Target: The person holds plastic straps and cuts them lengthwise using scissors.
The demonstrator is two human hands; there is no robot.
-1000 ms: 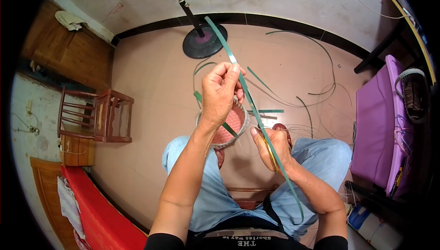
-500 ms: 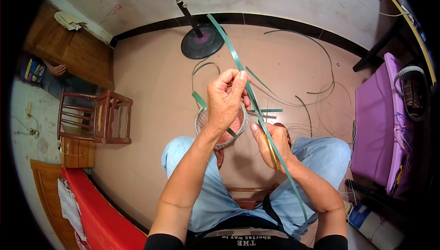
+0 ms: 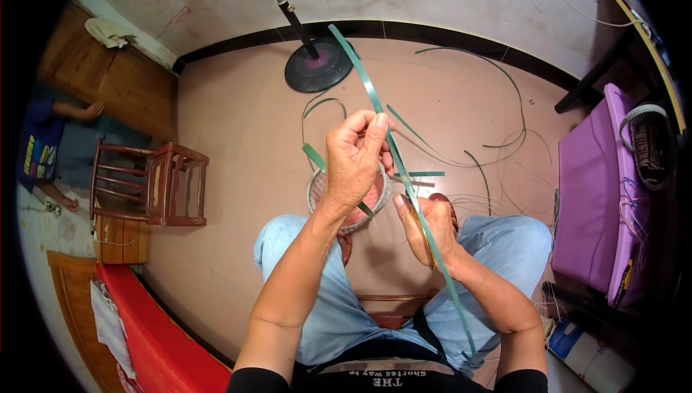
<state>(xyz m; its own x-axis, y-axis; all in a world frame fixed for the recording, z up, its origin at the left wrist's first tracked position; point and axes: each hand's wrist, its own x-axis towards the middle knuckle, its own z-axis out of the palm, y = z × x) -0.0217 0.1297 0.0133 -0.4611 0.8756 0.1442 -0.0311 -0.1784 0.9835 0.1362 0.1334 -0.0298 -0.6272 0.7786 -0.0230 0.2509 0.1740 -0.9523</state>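
A long green plastic strap (image 3: pixel 369 87) runs diagonally across the head view, from near the fan base down past my right forearm. My left hand (image 3: pixel 357 154) is closed, pinching the strap between thumb and fingers. Lower down, my right hand (image 3: pixel 435 231) is wrapped around yellow-handled scissors (image 3: pixel 432 255), mostly hidden by the hand and the strap. The strap passes over the scissors, close to the right thumb. Beneath my left hand stands a round woven basket (image 3: pixel 311 198) with a pinkish inside, partly covered. A short green strip (image 3: pixel 364 209) lies across it.
Loose green straps (image 3: pixel 520 97) and thin strands lie on the floor. A black round stand base (image 3: pixel 306 76) is ahead. To the left are a wooden chair (image 3: pixel 162 184) and another person (image 3: pixel 43 134). A purple bin (image 3: pixel 587 198) stands to the right.
The strap's lower end has shifted slightly left, and less of the scissors' yellow handle shows. My left hand has barely moved. At the left, the other person has come further into view.
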